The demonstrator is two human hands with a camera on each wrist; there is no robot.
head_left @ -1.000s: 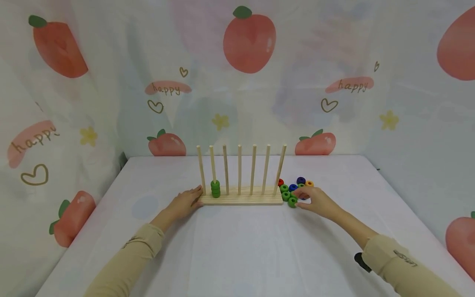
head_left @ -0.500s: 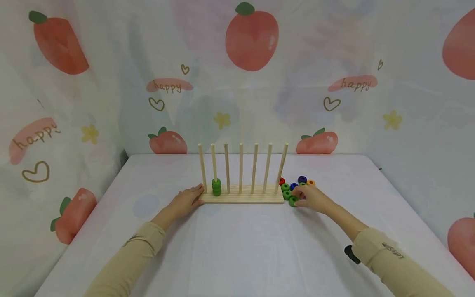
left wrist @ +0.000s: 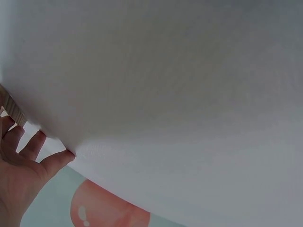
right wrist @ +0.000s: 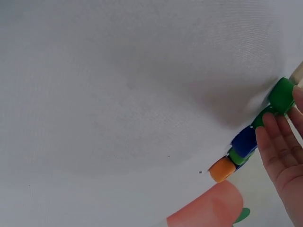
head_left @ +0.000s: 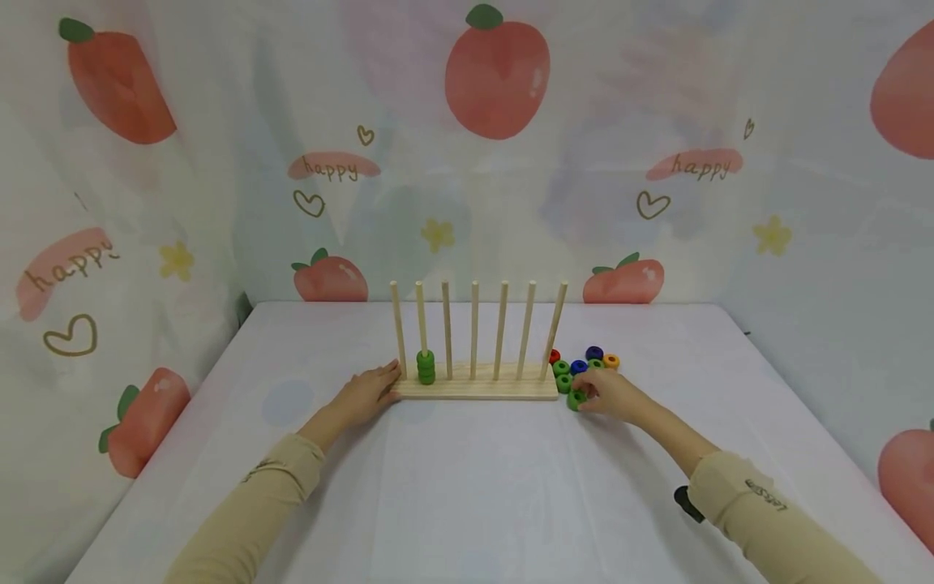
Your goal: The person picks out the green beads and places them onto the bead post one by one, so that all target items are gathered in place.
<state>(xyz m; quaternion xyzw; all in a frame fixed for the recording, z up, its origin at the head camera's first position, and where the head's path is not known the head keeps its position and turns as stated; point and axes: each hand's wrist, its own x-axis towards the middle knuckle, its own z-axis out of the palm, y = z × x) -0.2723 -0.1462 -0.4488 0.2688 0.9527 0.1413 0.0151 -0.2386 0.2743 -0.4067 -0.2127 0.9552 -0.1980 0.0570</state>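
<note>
A wooden rack (head_left: 474,391) with several upright pegs stands on the white table. Green ring beads (head_left: 426,368) are stacked on its second peg from the left. My left hand (head_left: 365,396) rests at the rack's left end, fingertips touching the base; in the left wrist view its fingers (left wrist: 35,144) are spread and fairly straight. Beyond the right end, my right hand (head_left: 609,395) pinches a green bead (head_left: 576,401) at the near side of the loose beads. That green bead (right wrist: 282,94) also shows at the fingertips in the right wrist view, where the grip is partly cut off.
Loose beads lie beside the rack's right end: a red one (head_left: 554,356), green ones (head_left: 561,368), blue ones (head_left: 579,367) and a yellow-orange one (head_left: 611,361). A black object (head_left: 688,504) shows by the right sleeve. A printed cloth wall (head_left: 496,227) rises behind the table.
My right fingers have closed in on the nearest green bead, which now looks slightly tipped. The left hand and the rack hold still, apart from a small shift of the view.
</note>
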